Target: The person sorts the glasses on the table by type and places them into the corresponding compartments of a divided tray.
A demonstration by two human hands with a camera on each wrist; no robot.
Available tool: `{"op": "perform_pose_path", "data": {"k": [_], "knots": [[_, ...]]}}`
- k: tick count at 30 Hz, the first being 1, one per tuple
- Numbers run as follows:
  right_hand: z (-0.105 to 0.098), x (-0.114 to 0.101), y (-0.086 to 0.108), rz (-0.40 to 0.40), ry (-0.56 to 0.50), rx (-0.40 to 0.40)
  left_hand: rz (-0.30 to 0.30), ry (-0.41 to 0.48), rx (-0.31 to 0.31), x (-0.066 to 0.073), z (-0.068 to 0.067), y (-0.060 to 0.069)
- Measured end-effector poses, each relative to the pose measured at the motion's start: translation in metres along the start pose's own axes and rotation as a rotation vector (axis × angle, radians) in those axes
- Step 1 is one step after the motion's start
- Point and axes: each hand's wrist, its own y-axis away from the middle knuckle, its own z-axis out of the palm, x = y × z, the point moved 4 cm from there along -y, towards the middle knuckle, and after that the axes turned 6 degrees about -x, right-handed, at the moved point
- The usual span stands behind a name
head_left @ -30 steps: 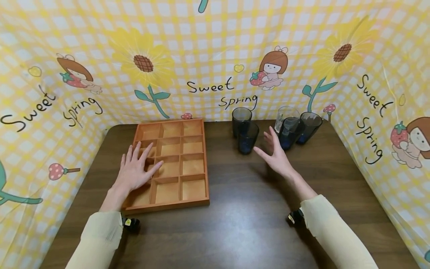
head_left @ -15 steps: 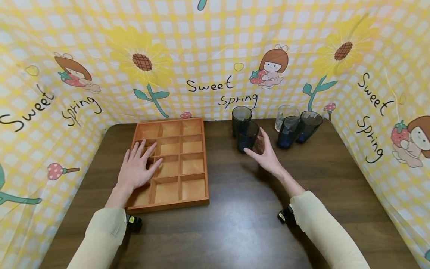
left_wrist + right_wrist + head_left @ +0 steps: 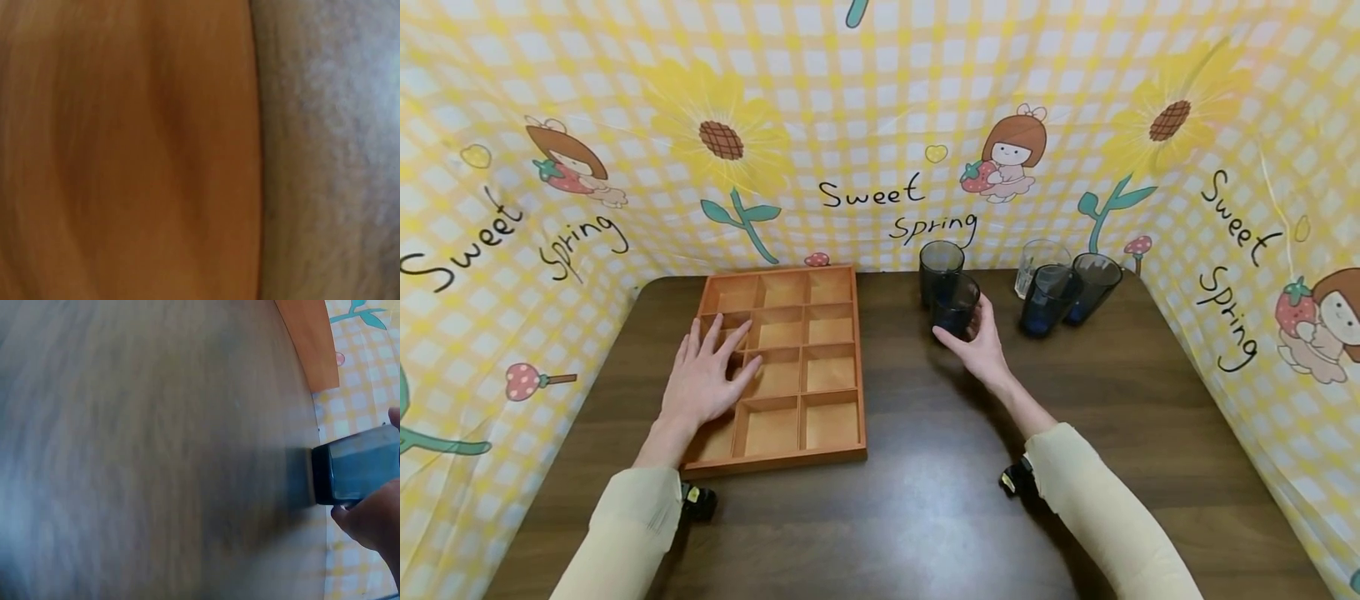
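Note:
A wooden tray divided into several compartments lies at the left of the table. Over its left side rests my left hand, fingers spread and fairly straight, holding nothing; the left wrist view shows only blurred wood of the tray. At the middle back, my right hand grips a dark glass, thumb on the near side and fingers round its right side. The right wrist view shows that glass upright, with part of the right hand against it. Right behind it stands another dark glass.
At the back right stand two more dark glasses and a clear glass. A yellow checked cloth hangs behind and beside the brown table.
My right hand has moved left from beside the right-hand glasses to the front dark glass, and its fingers have closed round it. The left hand has barely shifted on the tray.

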Motion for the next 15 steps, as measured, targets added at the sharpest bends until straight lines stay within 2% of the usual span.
{"op": "perform_pose_path", "data": {"k": [10,15], "knots": [[0.0088,0.002,-0.0038,-0.053,0.065,0.093,0.065,-0.036,-0.045,-0.0033,-0.0029,0.0043],[0.007,0.0019,-0.0038,-0.075,0.053,0.109,0.091,-0.041,-0.052,-0.0026,-0.0024,0.0039]]}}
